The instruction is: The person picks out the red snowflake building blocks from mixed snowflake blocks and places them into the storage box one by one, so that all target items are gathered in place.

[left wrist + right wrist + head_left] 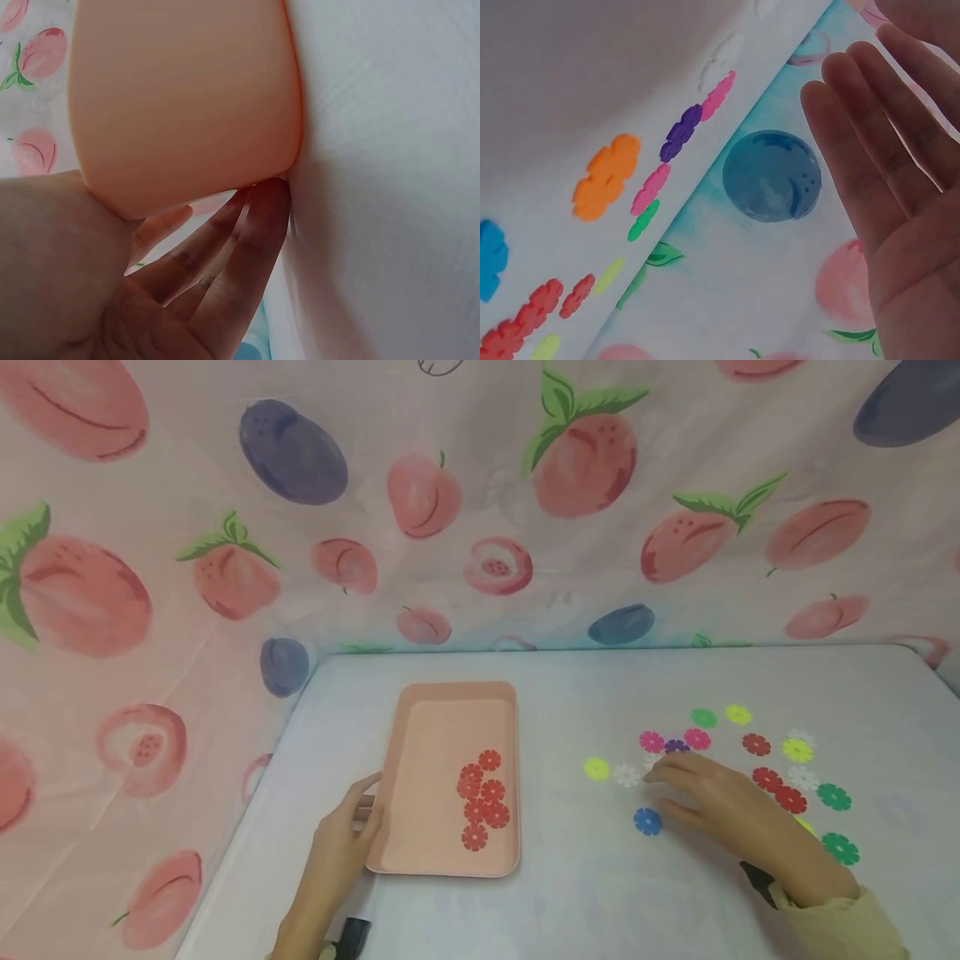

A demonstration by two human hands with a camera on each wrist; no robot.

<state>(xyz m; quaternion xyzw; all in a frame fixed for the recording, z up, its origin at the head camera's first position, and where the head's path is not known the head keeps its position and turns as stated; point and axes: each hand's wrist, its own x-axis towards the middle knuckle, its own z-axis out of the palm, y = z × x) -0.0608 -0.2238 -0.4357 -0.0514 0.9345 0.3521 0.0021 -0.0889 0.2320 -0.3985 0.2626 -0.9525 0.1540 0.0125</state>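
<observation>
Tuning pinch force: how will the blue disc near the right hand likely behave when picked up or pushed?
The blue disc lies flat on the white surface, so it should likely slide rather than tip or roll. Its crisp notched rim suggests stiff plastic, unlikely to flop. It looks small and thin, so probably light.

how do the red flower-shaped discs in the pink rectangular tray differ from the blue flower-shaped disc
The red flower-shaped discs lie in the pink rectangular tray; the blue flower-shaped disc lies on the white table. The red discs bunch together, some overlapping; the blue disc sits apart from other discs. Both share a notched, roundish outline.
</observation>
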